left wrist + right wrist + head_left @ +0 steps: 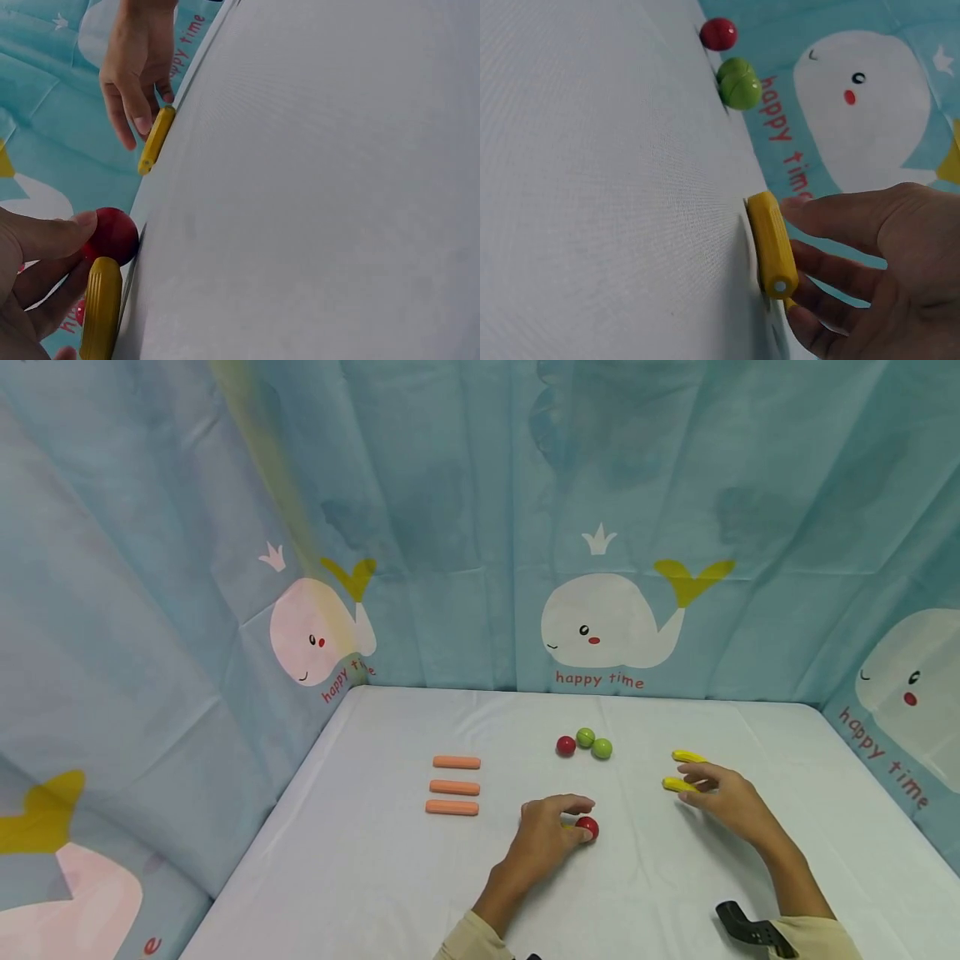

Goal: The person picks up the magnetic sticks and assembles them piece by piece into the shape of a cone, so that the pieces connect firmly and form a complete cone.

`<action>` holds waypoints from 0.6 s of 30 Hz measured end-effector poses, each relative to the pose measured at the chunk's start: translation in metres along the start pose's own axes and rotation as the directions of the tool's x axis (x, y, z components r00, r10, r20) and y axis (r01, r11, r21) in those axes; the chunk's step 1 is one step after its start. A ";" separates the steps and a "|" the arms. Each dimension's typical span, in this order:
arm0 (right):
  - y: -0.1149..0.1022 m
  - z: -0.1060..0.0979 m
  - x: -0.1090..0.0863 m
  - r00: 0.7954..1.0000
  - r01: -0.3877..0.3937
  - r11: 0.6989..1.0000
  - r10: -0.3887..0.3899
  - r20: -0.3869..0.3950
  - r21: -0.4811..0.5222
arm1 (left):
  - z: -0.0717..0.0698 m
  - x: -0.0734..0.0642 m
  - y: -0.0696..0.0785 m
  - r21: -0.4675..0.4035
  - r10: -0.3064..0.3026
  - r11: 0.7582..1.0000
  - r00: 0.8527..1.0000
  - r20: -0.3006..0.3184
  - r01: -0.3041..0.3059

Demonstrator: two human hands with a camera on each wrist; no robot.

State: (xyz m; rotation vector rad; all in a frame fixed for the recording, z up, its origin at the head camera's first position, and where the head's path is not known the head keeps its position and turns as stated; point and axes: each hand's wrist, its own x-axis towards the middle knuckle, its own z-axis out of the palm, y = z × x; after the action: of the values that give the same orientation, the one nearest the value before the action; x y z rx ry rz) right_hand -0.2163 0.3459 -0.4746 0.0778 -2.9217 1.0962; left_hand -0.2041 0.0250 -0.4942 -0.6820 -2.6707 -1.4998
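Observation:
My left hand is on the white table, its thumb and fingers pinching a glossy red ball. Right beside that ball, a yellow toy banana lies under the same hand, mostly hidden in the head view. My right hand is spread loosely around another yellow toy banana, thumb near one side and fingers beyond it. In the head view, one more yellow banana lies just past the right fingertips.
Several orange sausage-like sticks lie in a column at the left. Farther back, a second red ball sits by two green balls. Blue whale-print curtains enclose the white table.

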 end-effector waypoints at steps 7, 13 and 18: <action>0.000 0.001 0.000 1.000 -0.017 1.000 0.017 0.003 0.004 | -0.004 -0.001 -0.002 0.082 -0.068 0.994 0.997 0.026 0.066; -0.003 0.003 0.002 0.998 -0.058 0.998 0.058 0.024 -0.021 | -0.005 -0.002 -0.005 0.087 -0.087 0.993 0.995 0.040 0.084; -0.008 0.004 0.004 0.997 -0.073 0.996 0.075 0.029 -0.055 | -0.006 -0.003 -0.005 0.087 -0.077 0.994 0.996 0.038 0.073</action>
State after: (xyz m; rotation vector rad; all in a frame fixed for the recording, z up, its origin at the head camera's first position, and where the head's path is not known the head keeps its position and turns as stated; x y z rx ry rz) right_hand -0.2202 0.3366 -0.4723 -0.0141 -3.0023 1.0343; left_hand -0.2047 0.0170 -0.4952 -0.6214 -2.8029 -1.3923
